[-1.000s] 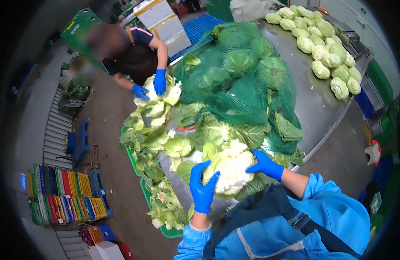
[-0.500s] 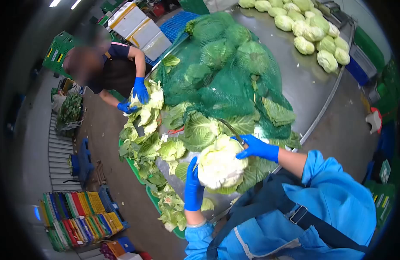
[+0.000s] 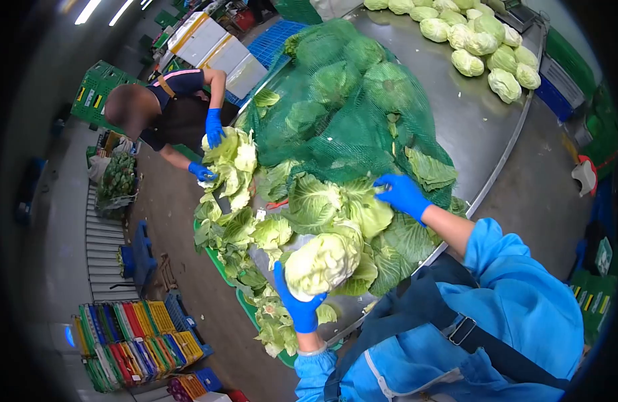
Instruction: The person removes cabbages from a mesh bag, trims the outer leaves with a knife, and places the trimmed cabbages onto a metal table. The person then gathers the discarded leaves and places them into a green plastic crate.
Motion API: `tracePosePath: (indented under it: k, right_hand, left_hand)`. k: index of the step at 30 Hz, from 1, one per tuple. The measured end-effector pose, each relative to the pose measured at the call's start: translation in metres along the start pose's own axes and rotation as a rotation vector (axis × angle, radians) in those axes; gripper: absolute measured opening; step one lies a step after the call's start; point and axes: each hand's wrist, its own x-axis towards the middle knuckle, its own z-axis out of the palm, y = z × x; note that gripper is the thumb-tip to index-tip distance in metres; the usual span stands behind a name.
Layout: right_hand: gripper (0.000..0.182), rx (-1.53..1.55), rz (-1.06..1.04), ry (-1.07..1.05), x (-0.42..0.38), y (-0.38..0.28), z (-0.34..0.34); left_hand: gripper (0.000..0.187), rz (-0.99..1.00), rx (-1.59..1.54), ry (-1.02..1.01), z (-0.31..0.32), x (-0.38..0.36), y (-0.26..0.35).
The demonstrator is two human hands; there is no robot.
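My left hand (image 3: 298,303), in a blue glove, cups a pale, partly stripped cabbage (image 3: 322,266) from below and the left. The cabbage is tilted over the steel table. My right hand (image 3: 404,195), also gloved in blue, pinches the edge of a large cabbage leaf (image 3: 368,211) just above and right of the head. Broad green outer leaves (image 3: 397,258) lie beneath and beside the cabbage. Just beyond my right hand sits a green mesh sack (image 3: 352,144) with several whole cabbages in it.
Across the table a co-worker's blue-gloved hands (image 3: 214,130) handle another cabbage (image 3: 230,164). Trimmed cabbages (image 3: 483,40) are heaped at the far end of the steel table (image 3: 450,114). Leaf scraps (image 3: 235,231) hang over green crates (image 3: 250,309) at the left edge.
The cabbage has tipped and moved left and down with my left hand. My right hand has left the head and holds a leaf pulled outward. The dark curved tool beside it no longer shows.
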Motion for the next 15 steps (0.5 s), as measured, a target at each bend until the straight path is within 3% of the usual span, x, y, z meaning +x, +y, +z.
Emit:
tracePosePath:
  k: [1,2,3,4,5,7,8,11,13,15]
  right_hand:
    - [0.056,-0.058,-0.070,-0.070,-0.010,-0.012,-0.004]
    - [0.073,0.131,0.073,-0.196,-0.021,-0.025,0.003]
    - [0.069,0.490,0.348,-0.451,-0.032,-0.040,0.008]
    - [0.060,0.736,0.493,-0.603,-0.046,-0.063,0.005]
    - [0.055,0.989,0.672,-0.746,-0.057,-0.060,0.007]
    - [0.054,1.663,0.498,-1.061,-0.067,-0.067,0.012]
    - [0.056,1.410,0.542,-0.693,-0.077,-0.080,0.015]
    - [0.059,1.352,0.384,-0.706,-0.081,-0.082,0.002]
    - [0.059,1.279,0.288,-0.702,-0.089,-0.062,0.010]
    - [0.061,1.121,0.137,-0.587,-0.098,-0.068,0.018]
  left_hand:
    - [0.103,0.063,0.123,0.013,-0.002,-0.001,0.008]
    - [0.100,0.163,0.255,-0.015,-0.004,-0.002,0.016]
    - [0.096,0.265,0.382,-0.045,-0.004,-0.002,0.023]
    - [0.093,0.371,0.506,-0.071,-0.003,0.000,0.030]
    - [0.081,0.607,0.570,-0.139,-0.002,0.003,0.038]
    - [0.077,0.887,0.861,-0.271,-0.007,0.003,0.038]
    - [0.076,1.019,1.011,-0.343,-0.010,-0.001,0.039]
    - [0.090,0.172,0.247,-0.340,-0.010,-0.008,0.034]
    - [0.097,-0.430,-0.547,-0.409,-0.008,-0.013,0.046]
    - [0.092,-0.512,-0.748,-0.183,-0.001,-0.030,0.015]
